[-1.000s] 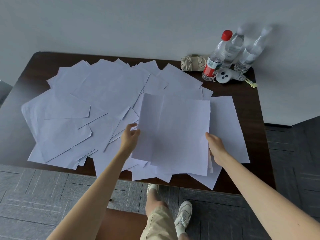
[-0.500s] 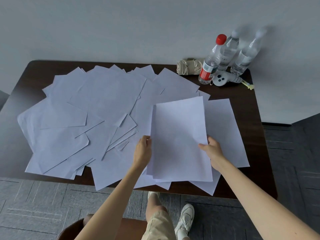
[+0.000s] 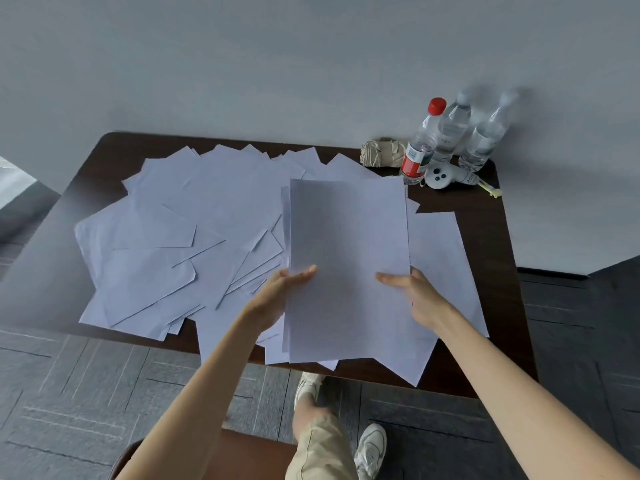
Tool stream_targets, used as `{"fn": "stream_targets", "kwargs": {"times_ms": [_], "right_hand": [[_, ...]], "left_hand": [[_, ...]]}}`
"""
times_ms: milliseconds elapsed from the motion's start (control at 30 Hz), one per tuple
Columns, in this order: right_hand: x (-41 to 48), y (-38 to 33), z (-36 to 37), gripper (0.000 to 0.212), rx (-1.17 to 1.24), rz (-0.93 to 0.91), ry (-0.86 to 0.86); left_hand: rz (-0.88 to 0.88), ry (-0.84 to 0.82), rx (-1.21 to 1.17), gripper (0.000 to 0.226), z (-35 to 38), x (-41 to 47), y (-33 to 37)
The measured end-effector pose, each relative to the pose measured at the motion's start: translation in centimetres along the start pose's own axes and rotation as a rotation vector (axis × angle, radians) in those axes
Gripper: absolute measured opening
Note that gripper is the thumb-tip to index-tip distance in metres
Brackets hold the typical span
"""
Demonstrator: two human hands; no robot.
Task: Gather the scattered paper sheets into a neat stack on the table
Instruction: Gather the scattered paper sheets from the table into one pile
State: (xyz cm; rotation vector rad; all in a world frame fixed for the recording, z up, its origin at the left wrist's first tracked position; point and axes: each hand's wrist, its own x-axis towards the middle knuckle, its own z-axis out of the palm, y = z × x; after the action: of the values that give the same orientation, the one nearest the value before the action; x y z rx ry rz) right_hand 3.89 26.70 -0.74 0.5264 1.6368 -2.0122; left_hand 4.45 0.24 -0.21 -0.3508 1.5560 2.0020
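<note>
Several white paper sheets [image 3: 180,237] lie scattered and overlapping across the dark wooden table [image 3: 485,271]. I hold a small bundle of sheets [image 3: 346,258] upright-tilted above the table's front right part. My left hand [image 3: 277,299] grips its left edge, thumb on the front face. My right hand [image 3: 415,296] grips the right edge, thumb across the front. The fingers behind the paper are hidden. More loose sheets [image 3: 446,271] lie under and to the right of the bundle, some overhanging the front edge.
At the back right corner stand three water bottles [image 3: 446,136], one with a red cap, beside a white controller [image 3: 446,176] and a rolled beige cloth [image 3: 381,152]. A wall runs behind the table. My legs and a brown chair seat [image 3: 242,455] are below.
The sheets in my hands have been squared from a loose, wide spread into a narrower bundle and tilted up. Both hands moved inward onto its edges; the view shifted down.
</note>
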Motion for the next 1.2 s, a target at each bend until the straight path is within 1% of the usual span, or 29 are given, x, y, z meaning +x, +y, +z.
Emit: {"fn": "stream_targets", "kwargs": {"times_ms": [100, 167, 233, 300, 400, 467, 533, 600, 667, 733, 800, 900, 967, 1033, 1133, 1200], "right_hand": [[0.2, -0.9, 2.4, 0.033, -0.058, -0.065, 0.026], [0.7, -1.4, 3.7, 0.031, -0.047, -0.093, 0.032], [1.5, -1.9, 5.1, 0.029, -0.062, -0.111, 0.023], [2.4, -2.4, 6.9, 0.027, -0.086, -0.123, 0.017], [4.7, -2.9, 10.2, 0.019, -0.114, -0.112, 0.024], [6.5, -3.3, 12.9, 0.014, -0.125, -0.106, 0.045], [8.8, -3.7, 15.7, 0.01, -0.156, -0.098, 0.09], [11.4, -4.1, 18.5, 0.004, -0.197, -0.071, 0.159], [13.5, -4.3, 20.5, 0.011, -0.24, -0.05, 0.208], [15.7, -4.6, 22.7, 0.016, -0.292, -0.042, 0.256], [17.6, -5.0, 24.6, 0.016, -0.342, -0.065, 0.28], [20.3, -5.2, 26.2, 0.027, -0.47, -0.125, 0.341], [21.8, -5.4, 26.8, 0.031, -0.596, -0.152, 0.366], [23.4, -5.9, 27.2, 0.032, -0.718, -0.162, 0.384], [25.4, -6.7, 27.7, 0.013, -0.905, -0.158, 0.4], [26.5, -7.2, 28.0, 0.01, -1.001, -0.151, 0.377]], "left_hand": [[0.082, 0.095, 0.057, 0.032, 0.3, -0.5, 0.6], [0.133, 0.213, 0.04, 0.024, -0.7, -0.6, 1.3], [0.162, 0.266, 0.05, 0.02, -2.3, -0.6, 2.2], [0.168, 0.283, 0.076, 0.026, -4.0, -0.4, 3.2], [0.17, 0.324, 0.086, 0.047, -7.6, 0.3, 5.1], [0.165, 0.323, 0.089, 0.051, -10.5, 1.2, 6.4], [0.142, 0.33, 0.09, 0.047, -13.8, 2.3, 7.8], [0.103, 0.372, 0.093, 0.033, -17.4, 3.7, 9.3], [0.064, 0.402, 0.089, 0.024, -20.1, 4.5, 9.9], [0.018, 0.429, 0.077, 0.023, -22.8, 5.7, 10.5], [-0.045, 0.439, 0.049, 0.022, -24.9, 6.9, 10.8], [-0.132, 0.489, 0.064, 0.01, -27.0, 8.3, 11.2], [-0.203, 0.527, 0.049, 0.009, -27.8, 9.3, 11.1], [-0.265, 0.557, 0.0, 0.015, -28.4, 10.2, 10.9], [-0.349, 0.623, -0.127, 0.019, -28.5, 11.2, 10.3], [-0.38, 0.656, -0.198, 0.025, -28.2, 11.7, 10.2]]}}
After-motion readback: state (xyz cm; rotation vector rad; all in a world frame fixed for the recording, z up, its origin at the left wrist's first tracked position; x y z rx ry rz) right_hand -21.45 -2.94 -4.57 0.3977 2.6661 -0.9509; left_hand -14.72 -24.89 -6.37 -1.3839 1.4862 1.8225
